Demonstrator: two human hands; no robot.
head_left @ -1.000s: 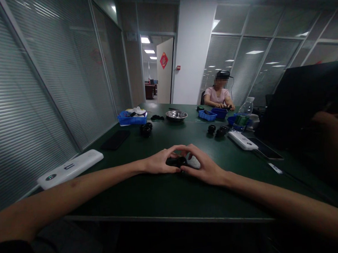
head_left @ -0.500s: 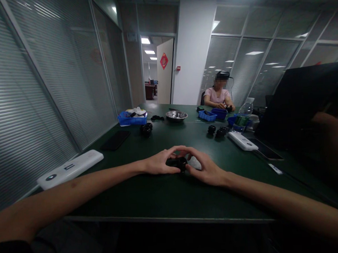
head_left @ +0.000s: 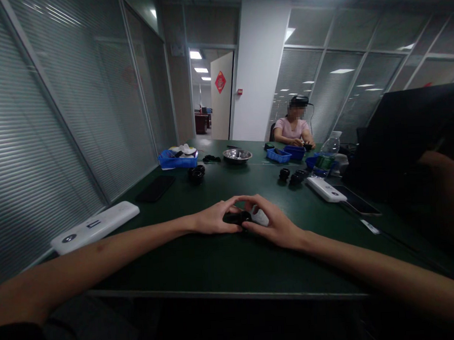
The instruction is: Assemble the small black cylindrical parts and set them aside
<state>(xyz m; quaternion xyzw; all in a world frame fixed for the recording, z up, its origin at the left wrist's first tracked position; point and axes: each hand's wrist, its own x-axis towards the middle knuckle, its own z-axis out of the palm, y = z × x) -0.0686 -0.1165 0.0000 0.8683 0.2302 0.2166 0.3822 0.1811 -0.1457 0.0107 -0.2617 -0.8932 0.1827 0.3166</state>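
Between my two hands is a small glossy black part (head_left: pixel 233 218), low over the green table (head_left: pixel 201 265); its exact kind is not clear. My left hand (head_left: pixel 216 219) closes round its left end, thumb along the near side. My right hand (head_left: pixel 273 221) grips the right end, with the thumb pressed on the front and the fingers arched over the top. Fingertips of both hands meet above the part. Behind the right hand's fingers shows a pale, greyish patch (head_left: pixel 260 217) that I cannot make out.
Farther back stand black round parts (head_left: pixel 197 174), a steel bowl (head_left: pixel 237 157), blue trays (head_left: pixel 177 158) and a plastic bottle (head_left: pixel 328 152). White power banks (head_left: pixel 96 226) and phones (head_left: pixel 155 188) lie at the sides. Another person (head_left: pixel 293 128) sits across the table.
My right thumb has shifted slightly left and up across the front of the black part. The left hand stays almost in place.
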